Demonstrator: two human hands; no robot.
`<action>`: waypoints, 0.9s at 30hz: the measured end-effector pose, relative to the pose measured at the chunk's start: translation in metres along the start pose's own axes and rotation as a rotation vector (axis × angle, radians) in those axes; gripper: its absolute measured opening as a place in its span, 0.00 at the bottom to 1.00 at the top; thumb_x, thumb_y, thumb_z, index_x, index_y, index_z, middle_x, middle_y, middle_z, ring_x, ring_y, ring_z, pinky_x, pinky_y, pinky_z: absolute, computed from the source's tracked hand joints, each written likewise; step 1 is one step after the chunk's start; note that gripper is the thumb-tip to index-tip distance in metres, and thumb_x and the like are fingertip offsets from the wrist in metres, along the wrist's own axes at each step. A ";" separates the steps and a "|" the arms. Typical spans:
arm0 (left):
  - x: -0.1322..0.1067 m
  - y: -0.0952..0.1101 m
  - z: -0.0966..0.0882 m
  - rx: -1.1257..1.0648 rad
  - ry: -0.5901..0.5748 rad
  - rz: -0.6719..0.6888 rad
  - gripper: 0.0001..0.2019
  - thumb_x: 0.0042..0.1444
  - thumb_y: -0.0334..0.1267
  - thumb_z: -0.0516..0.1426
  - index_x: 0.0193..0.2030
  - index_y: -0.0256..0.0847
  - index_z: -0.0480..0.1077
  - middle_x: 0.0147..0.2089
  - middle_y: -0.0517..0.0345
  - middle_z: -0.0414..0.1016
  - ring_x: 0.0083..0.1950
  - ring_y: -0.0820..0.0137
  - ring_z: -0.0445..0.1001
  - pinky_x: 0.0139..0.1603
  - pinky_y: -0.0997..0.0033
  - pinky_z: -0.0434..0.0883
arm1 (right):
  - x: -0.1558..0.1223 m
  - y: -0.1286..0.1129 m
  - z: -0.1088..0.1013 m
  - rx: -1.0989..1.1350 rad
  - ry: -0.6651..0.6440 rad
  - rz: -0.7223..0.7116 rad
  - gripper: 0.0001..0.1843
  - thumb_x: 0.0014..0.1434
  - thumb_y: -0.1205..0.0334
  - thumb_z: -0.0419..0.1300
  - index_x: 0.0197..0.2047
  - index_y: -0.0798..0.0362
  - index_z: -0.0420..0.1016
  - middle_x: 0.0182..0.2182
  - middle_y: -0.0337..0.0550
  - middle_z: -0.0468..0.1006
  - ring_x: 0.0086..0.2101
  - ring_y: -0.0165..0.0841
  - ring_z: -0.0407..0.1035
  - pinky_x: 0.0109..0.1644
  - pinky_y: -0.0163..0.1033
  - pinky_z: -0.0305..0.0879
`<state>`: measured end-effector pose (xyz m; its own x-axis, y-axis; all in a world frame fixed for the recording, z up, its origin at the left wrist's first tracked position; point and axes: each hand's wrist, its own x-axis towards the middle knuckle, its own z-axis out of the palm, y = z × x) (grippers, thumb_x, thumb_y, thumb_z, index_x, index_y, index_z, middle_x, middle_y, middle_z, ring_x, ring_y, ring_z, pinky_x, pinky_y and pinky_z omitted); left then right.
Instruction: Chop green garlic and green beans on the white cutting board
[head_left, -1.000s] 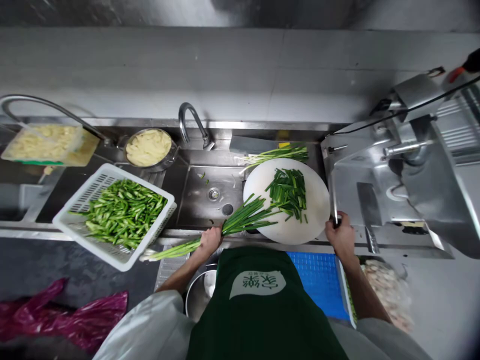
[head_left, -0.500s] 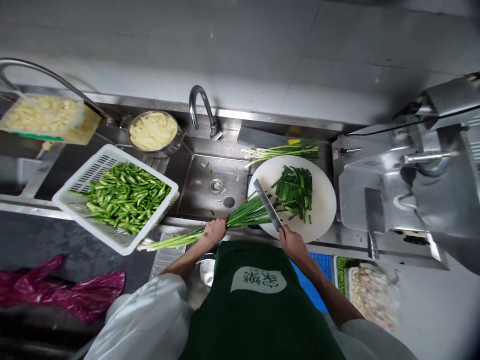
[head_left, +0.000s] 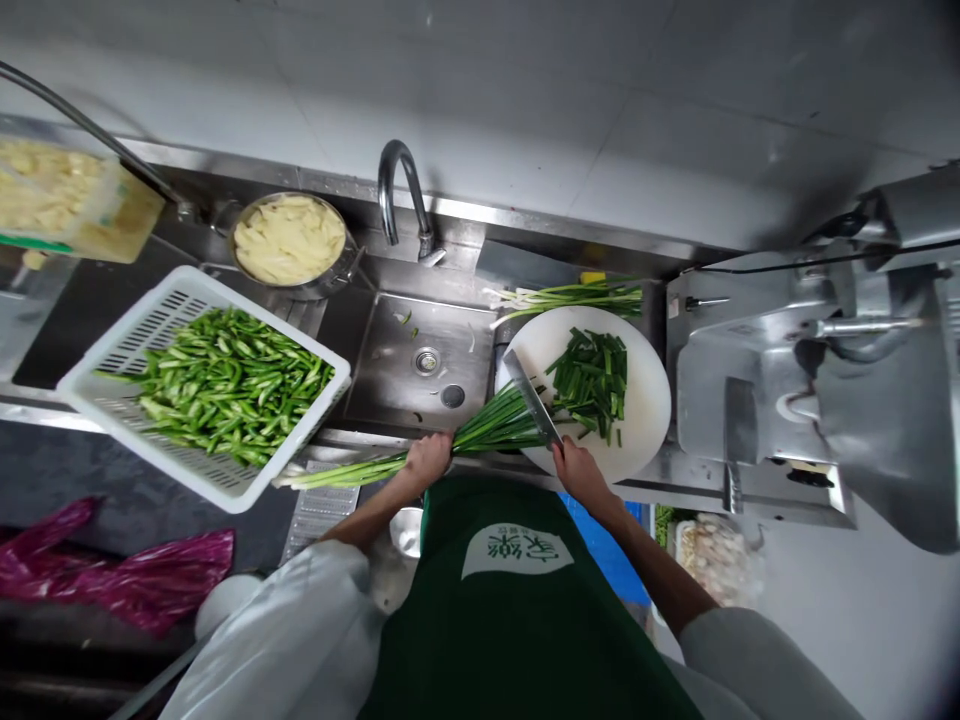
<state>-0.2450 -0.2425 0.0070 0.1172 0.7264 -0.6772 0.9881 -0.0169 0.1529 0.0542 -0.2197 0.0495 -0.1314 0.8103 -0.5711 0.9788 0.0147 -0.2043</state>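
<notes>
Since one second earlier, the right hand had moved with its knife from the board's right edge to its left side. The largest thing was the metal slicer, on the right. Next in size was the white basket, full of cut green pieces, left of the sink basin. The round white board stood between basin and slicer. A bunch of long green stalks reached from beside the basket to this board, its leafy end on the left part. A heap of chopped leaves lay on the board, near the blade. The left hand was closed around the stalks, about midway. The right hand was wrapped around the knife's handle (mostly hidden by the fingers), and the blade crossed the leafy end; I could not tell whether it was cutting.
</notes>
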 end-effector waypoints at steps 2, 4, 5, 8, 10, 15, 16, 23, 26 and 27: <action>-0.005 -0.007 0.000 -0.010 -0.010 -0.006 0.19 0.65 0.34 0.53 0.61 0.33 0.67 0.48 0.36 0.78 0.53 0.49 0.80 0.53 0.53 0.74 | 0.000 0.000 -0.001 0.002 0.002 -0.002 0.15 0.75 0.61 0.46 0.48 0.57 0.72 0.35 0.50 0.80 0.36 0.38 0.75 0.36 0.38 0.55; -0.013 -0.016 0.001 -0.036 -0.021 -0.022 0.20 0.64 0.36 0.55 0.62 0.34 0.66 0.49 0.37 0.79 0.53 0.50 0.80 0.54 0.55 0.73 | 0.001 -0.001 -0.002 0.004 0.001 0.000 0.14 0.75 0.61 0.47 0.48 0.58 0.71 0.35 0.50 0.80 0.35 0.38 0.75 0.36 0.38 0.54; -0.018 -0.021 0.002 -0.047 -0.024 -0.029 0.20 0.64 0.37 0.55 0.62 0.35 0.66 0.49 0.37 0.79 0.54 0.51 0.79 0.54 0.56 0.73 | 0.000 -0.002 -0.003 0.006 0.002 0.001 0.14 0.75 0.61 0.47 0.48 0.58 0.71 0.35 0.50 0.80 0.35 0.38 0.75 0.36 0.38 0.54; -0.036 -0.032 0.003 -0.080 -0.020 -0.068 0.21 0.65 0.38 0.55 0.63 0.38 0.65 0.49 0.40 0.80 0.53 0.52 0.80 0.53 0.60 0.72 | -0.003 0.001 -0.006 0.012 0.022 -0.023 0.13 0.74 0.61 0.48 0.46 0.57 0.72 0.35 0.51 0.80 0.36 0.39 0.75 0.37 0.38 0.54; -0.047 -0.038 0.005 -0.114 0.000 -0.112 0.21 0.65 0.39 0.55 0.64 0.40 0.64 0.49 0.43 0.81 0.53 0.54 0.80 0.52 0.63 0.72 | -0.008 0.009 -0.012 0.029 0.072 -0.059 0.14 0.74 0.59 0.49 0.42 0.55 0.72 0.34 0.49 0.80 0.36 0.39 0.75 0.37 0.38 0.55; -0.065 -0.049 0.016 -0.227 0.100 -0.204 0.19 0.64 0.39 0.56 0.61 0.40 0.66 0.46 0.46 0.82 0.52 0.55 0.81 0.47 0.69 0.70 | -0.013 0.060 -0.037 0.011 0.380 0.092 0.18 0.72 0.50 0.49 0.42 0.54 0.73 0.29 0.48 0.80 0.30 0.39 0.73 0.35 0.39 0.55; -0.067 -0.050 0.019 -0.257 0.120 -0.218 0.18 0.64 0.39 0.56 0.60 0.39 0.66 0.45 0.46 0.82 0.51 0.55 0.81 0.46 0.69 0.70 | -0.009 0.073 -0.041 -0.005 0.447 0.151 0.18 0.71 0.49 0.51 0.44 0.54 0.73 0.30 0.49 0.81 0.30 0.39 0.73 0.35 0.39 0.54; -0.081 -0.048 0.027 -0.525 0.326 -0.208 0.11 0.61 0.38 0.56 0.49 0.39 0.71 0.40 0.50 0.82 0.45 0.60 0.82 0.42 0.72 0.71 | 0.054 0.147 -0.024 -0.025 0.604 0.274 0.22 0.65 0.48 0.58 0.51 0.59 0.73 0.38 0.56 0.82 0.37 0.43 0.75 0.39 0.40 0.60; -0.090 -0.046 0.029 -0.586 0.392 -0.200 0.13 0.59 0.41 0.56 0.48 0.39 0.71 0.37 0.50 0.82 0.40 0.59 0.81 0.40 0.70 0.72 | 0.068 0.167 -0.008 -0.011 0.619 0.159 0.22 0.65 0.49 0.56 0.50 0.60 0.73 0.39 0.57 0.82 0.39 0.44 0.74 0.41 0.42 0.63; -0.093 -0.046 0.030 -0.593 0.407 -0.204 0.14 0.58 0.42 0.56 0.49 0.38 0.71 0.37 0.50 0.82 0.39 0.59 0.81 0.40 0.70 0.72 | 0.069 0.174 -0.005 -0.014 0.641 0.104 0.22 0.65 0.49 0.55 0.50 0.60 0.74 0.40 0.57 0.82 0.41 0.44 0.74 0.43 0.42 0.64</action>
<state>-0.2980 -0.3295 0.0413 -0.2226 0.8743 -0.4313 0.7531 0.4352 0.4935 0.2159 -0.1583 -0.0213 0.0798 0.9968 0.0015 0.9838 -0.0785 -0.1611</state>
